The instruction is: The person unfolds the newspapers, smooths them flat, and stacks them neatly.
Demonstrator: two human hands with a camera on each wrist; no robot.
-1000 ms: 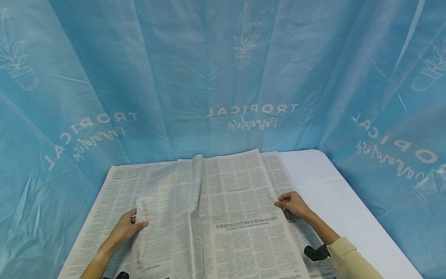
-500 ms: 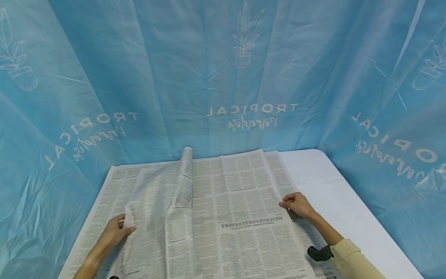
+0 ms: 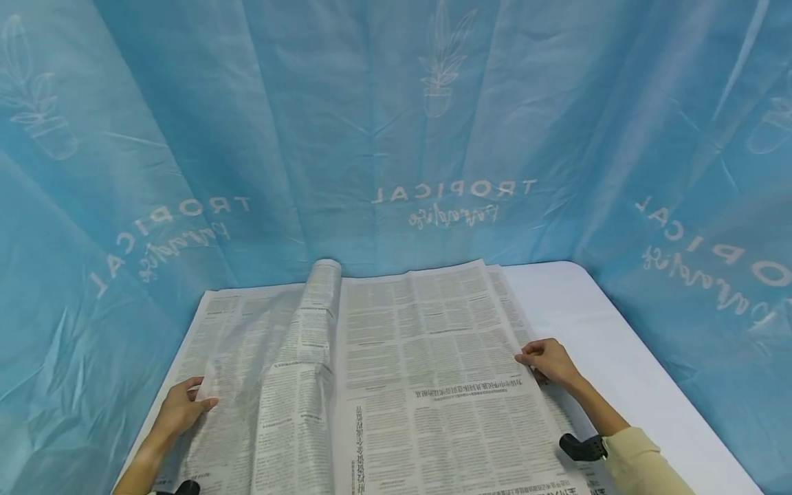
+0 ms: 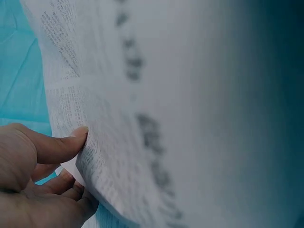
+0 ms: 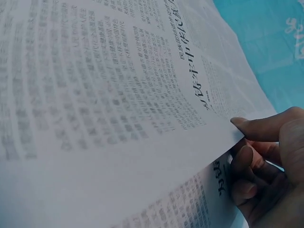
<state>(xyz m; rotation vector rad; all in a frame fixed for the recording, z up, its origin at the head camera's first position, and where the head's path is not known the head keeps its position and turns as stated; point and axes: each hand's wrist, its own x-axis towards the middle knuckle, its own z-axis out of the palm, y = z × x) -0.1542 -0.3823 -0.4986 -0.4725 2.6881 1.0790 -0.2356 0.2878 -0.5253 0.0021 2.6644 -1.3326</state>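
Observation:
A large newspaper sheet (image 3: 433, 344) spreads over the table, its printing upside down in the head view. The left hand (image 3: 179, 412) pinches its left edge between thumb and fingers; the left wrist view shows the thumb (image 4: 71, 142) on top of the paper. On the right, the right hand (image 3: 551, 361) pinches the opposite edge, thumb above and curled fingers beneath in the right wrist view. Between the hands, a loose fold (image 3: 297, 385) of the newspaper bulges up and runs from the front to the far edge. More newspaper (image 3: 229, 302) lies flat underneath.
The white tabletop (image 3: 581, 323) shows along the right side. Blue curtains (image 3: 309, 137) with plant drawings and mirrored lettering hang close behind the table and on both sides. A black wrist strap device (image 3: 581, 447) sits on the right wrist.
The left hand has moved left and slightly toward the front with its edge of newspaper. The fold has shifted left and widened, baring more print; the right hand has moved slightly right.

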